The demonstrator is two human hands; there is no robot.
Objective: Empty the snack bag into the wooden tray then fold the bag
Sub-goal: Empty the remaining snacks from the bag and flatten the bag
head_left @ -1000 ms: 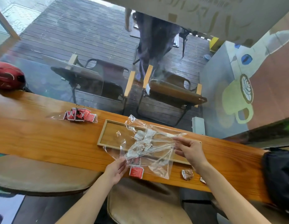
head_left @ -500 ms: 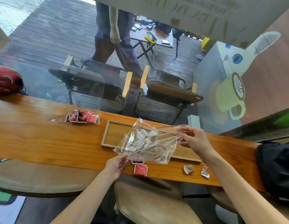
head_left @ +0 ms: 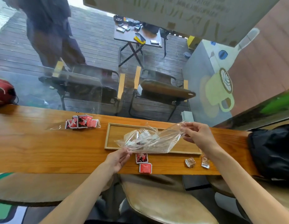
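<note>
A clear plastic snack bag [head_left: 158, 139] hangs stretched over the shallow wooden tray [head_left: 115, 135] on the wooden counter. My left hand [head_left: 117, 160] pinches the bag's lower left corner at the tray's near edge. My right hand [head_left: 199, 137] pinches its upper right end, held higher. Pale wrapped snacks show inside the bag, bunched toward its left half. Two red packets [head_left: 143, 163] lie on the counter just in front of the tray, and two brownish packets [head_left: 197, 162] lie to the right of them.
A second clear bag with red packets [head_left: 82, 123] lies on the counter left of the tray. A black bag [head_left: 273, 152] sits at the counter's right end, a red object [head_left: 3, 92] at the far left. Stools stand below; behind the glass a person walks.
Both hands have pulled the bag out flatter and wider; my right hand rose to the right with its end. The snacks slid toward the bag's left half. The person outside walked left.
</note>
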